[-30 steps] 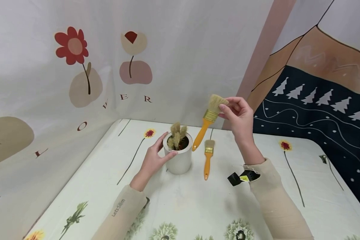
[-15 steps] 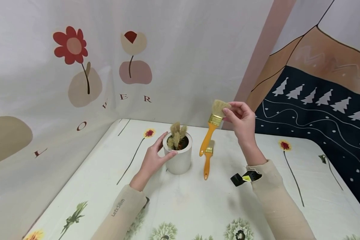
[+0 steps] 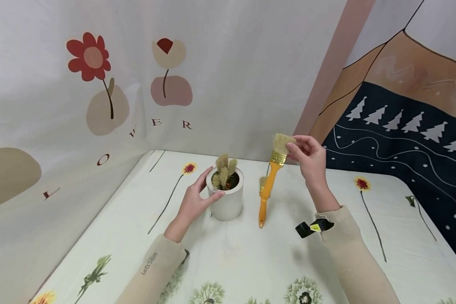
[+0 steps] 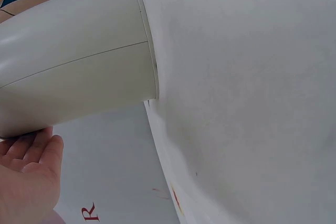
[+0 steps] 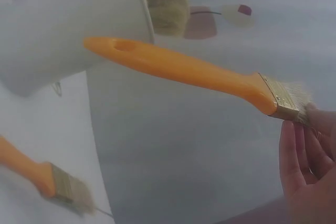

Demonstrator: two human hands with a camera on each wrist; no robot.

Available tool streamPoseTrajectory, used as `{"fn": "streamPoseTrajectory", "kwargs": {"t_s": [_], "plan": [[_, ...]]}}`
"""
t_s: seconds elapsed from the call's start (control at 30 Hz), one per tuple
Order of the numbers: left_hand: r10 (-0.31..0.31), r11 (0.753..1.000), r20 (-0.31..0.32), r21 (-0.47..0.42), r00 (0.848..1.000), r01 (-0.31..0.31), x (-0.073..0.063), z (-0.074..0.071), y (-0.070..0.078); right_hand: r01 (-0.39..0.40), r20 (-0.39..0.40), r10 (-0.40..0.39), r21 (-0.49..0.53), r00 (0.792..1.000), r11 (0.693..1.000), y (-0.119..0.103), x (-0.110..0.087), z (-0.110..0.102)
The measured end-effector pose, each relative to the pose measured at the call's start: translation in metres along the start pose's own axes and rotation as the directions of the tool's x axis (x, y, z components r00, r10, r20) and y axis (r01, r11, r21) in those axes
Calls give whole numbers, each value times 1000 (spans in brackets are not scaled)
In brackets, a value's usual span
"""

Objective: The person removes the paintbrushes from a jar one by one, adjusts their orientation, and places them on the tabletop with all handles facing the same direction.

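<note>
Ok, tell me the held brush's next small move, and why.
Probably lower the held brush onto the table beside the lying brush: the right grip pinches it by the bristles, and its handle points down, clear of the pot.

I work in a fabric-lined corner (image 3: 146, 105); the wider building type is indeterminate. Indicators: a pale hanging (image 3: 243, 63) with printed flowers (image 3: 93, 57) and letters (image 3: 187, 125), a dark tree-print hanging (image 3: 387, 145) at right, and a flower-patterned counter (image 3: 235, 261) before me.
</note>
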State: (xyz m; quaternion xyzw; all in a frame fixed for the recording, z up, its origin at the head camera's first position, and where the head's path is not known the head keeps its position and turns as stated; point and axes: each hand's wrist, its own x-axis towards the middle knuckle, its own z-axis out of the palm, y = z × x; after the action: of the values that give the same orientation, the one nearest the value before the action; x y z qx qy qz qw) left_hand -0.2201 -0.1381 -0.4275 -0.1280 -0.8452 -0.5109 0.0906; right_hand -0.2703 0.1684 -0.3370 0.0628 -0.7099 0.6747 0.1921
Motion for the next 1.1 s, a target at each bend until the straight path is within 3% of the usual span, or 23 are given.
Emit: {"fn": "streamPoseTrajectory", "kwargs": {"t_s": [0.33, 1.1], "plan": [[-2, 1000, 0, 0, 1000, 2, 0, 0, 0, -38, 2, 38, -1, 999, 999, 21, 1, -6], [0, 1000, 0, 1, 1000, 0, 0, 1, -2, -194, -10, 194, -107, 981, 975, 69, 1, -20]]}}
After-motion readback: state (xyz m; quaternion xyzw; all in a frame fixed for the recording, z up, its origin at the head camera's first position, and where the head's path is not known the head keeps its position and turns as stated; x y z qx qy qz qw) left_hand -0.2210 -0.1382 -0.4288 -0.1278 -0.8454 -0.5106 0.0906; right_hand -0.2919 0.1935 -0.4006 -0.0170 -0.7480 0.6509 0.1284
